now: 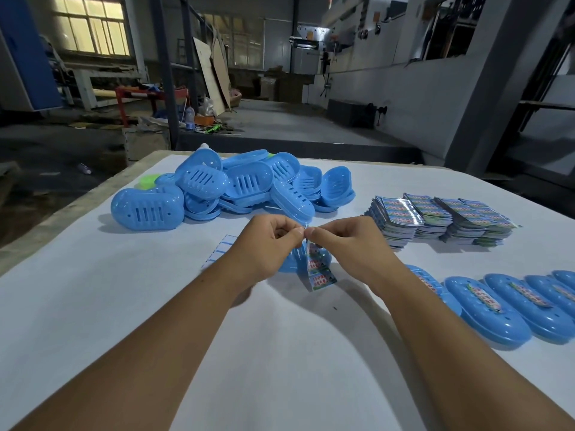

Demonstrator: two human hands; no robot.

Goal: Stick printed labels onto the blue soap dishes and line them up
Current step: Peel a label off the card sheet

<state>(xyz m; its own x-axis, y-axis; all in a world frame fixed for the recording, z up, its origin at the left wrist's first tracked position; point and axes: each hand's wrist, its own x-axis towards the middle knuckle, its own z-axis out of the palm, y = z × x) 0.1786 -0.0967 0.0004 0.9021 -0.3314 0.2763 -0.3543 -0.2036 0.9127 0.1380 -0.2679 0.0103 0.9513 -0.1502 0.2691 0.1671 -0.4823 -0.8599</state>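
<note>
My left hand [267, 244] and my right hand [345, 244] meet fingertip to fingertip above the table, both pinching the top of a printed label [317, 272] that hangs down between them. Right under it lies a blue soap dish [291, 262], mostly hidden by my hands and the label. A pile of unlabelled blue soap dishes [236, 185] sits at the far middle of the table. Stacks of printed labels [441, 219] lie at the right. A row of labelled dishes [491, 309] runs along the right edge.
The work goes on over a white table sheet [130, 306]. A white-and-blue striped backing strip [219, 251] lies left of my left hand. A green lid [147, 181] peeks out behind the pile. Beyond the table edge is a dim workshop floor with machinery.
</note>
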